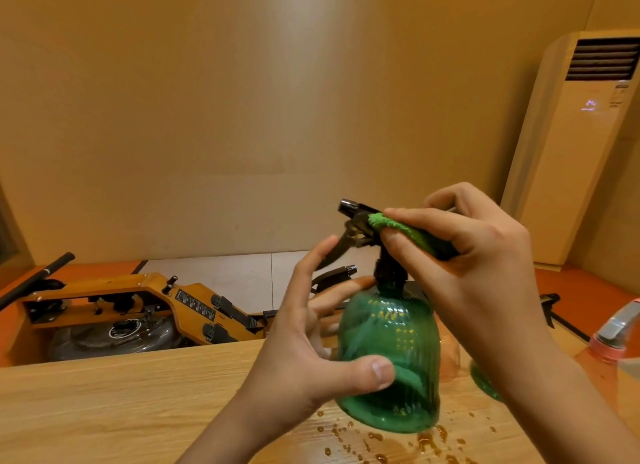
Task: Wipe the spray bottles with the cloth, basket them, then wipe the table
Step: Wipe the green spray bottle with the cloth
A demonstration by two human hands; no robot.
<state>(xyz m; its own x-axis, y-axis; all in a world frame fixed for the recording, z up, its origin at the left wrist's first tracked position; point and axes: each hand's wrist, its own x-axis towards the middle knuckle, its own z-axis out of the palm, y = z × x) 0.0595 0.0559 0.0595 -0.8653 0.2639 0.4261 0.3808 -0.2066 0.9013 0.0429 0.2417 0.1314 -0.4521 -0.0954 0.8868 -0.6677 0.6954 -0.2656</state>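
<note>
nearest of all, drops (374, 443) of water lie on the worktop (121, 411), just under and in front of the left grip (304, 342). that grip holds the green bottle (391, 359) by its wide body: the thumb lies across the near wall and the fingers reach round the far side, with the forefinger lifted free toward the trigger. whether the base touches the worktop or hangs just above it cannot be told.

the bottle's long axis runs up and a little away from the left grip, from base through the dark neck to the head (356, 218). the right grip (478, 256) sits at the top of that axis, above the left one and to its right. it is closed, pinching the folded green cloth (412, 233) between thumb and fingers against the rear of the head. the nozzle points away from it to the left.

so the wiping looks to be at the head, with the body not yet reached. the unwiped length lies straight down from the right grip along the neck, toward the left grip. the right one is the nearer to that work, and the left will likely need to shift its thumb to bare the wall.

beyond the right grip's wrist, a second bottle (483, 382), also green, shows only as a sliver on the worktop. further to its right stands a pink bottle (611, 332) with a silver trigger. another dark nozzle (341, 271) shows just behind the left grip's fingers.
</note>
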